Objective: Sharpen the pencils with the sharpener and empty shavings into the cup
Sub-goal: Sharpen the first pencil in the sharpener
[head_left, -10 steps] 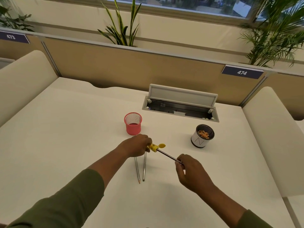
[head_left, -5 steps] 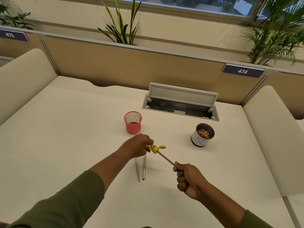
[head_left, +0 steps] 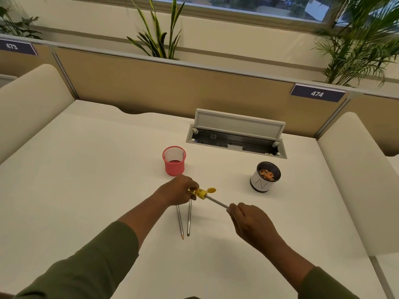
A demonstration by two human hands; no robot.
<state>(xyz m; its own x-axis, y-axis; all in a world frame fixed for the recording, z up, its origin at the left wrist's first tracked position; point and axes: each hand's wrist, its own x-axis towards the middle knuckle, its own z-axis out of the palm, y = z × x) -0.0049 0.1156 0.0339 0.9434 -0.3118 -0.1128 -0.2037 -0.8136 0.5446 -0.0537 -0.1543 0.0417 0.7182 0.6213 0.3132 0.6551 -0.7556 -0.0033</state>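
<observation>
A cream bench (head_left: 86, 180) carries a pink mesh cup (head_left: 174, 161). To the cup's right stands a white cup (head_left: 262, 182) holding shavings; nearer than the mesh cup lie two pencils (head_left: 184, 221) side by side.

place: we take it for an open-plan office | cues: numbered partition plates (head_left: 317, 94), desk cable hatch (head_left: 236, 134), pen cup (head_left: 174, 160)

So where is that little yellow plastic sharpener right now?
The yellow plastic sharpener is near the middle of the head view, held above the white desk in the left hand, with a grey pencil pushed in from the right hand.
</observation>
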